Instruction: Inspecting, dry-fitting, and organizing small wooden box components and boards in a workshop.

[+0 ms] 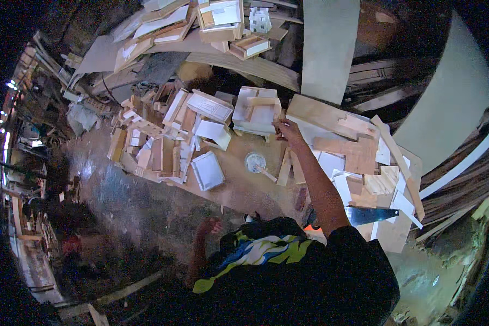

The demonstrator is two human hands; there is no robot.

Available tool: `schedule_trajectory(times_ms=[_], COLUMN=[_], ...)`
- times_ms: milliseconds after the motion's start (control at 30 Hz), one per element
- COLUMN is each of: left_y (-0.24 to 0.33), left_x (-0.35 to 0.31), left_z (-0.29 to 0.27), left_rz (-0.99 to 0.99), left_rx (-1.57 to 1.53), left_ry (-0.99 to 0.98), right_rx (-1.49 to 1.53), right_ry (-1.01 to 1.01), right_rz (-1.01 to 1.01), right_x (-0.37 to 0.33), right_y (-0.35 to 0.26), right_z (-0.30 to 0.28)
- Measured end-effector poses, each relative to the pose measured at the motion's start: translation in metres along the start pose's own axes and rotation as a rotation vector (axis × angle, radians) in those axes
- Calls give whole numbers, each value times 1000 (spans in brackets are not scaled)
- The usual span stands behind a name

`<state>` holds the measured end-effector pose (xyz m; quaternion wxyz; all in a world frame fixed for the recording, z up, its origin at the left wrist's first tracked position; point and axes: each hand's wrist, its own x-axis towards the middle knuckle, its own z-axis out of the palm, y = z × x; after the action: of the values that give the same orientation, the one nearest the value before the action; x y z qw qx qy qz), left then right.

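My right hand reaches over the bench, its fingers closed at the near right corner of a small open wooden box with white panels. The box stands on short feet. In front of it sits a round tub of white paste, with a flat wooden stick leaning out over its rim. My left hand hangs low beside my body, away from the bench; it is too dark and blurred to make out its fingers. Left of the tub lies a white panel with a wooden edge.
Several small wooden boxes and parts crowd the workbench's left end. Loose boards and white strips cover its right side, with a handsaw near my right arm. More boxes and tall sheets stand behind.
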<state>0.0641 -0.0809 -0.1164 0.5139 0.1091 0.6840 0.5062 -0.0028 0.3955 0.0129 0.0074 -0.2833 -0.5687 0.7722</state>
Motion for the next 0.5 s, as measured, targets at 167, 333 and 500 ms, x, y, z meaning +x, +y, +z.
schedule_trajectory(times_ms=[167,333,500], left_y=[109,299,292], left_x=[46,43,69], left_z=[-6,42,41], left_rz=[238,489,430], left_rx=[-306,277,-577], left_ry=[79,215,-131], right_rx=[125,80,-36], right_ry=[-67,-111,-60], right_rz=[-215,-310,-376], right_x=[-54,-116,-173], right_y=[-7,-16,-16], right_z=[0,1,10])
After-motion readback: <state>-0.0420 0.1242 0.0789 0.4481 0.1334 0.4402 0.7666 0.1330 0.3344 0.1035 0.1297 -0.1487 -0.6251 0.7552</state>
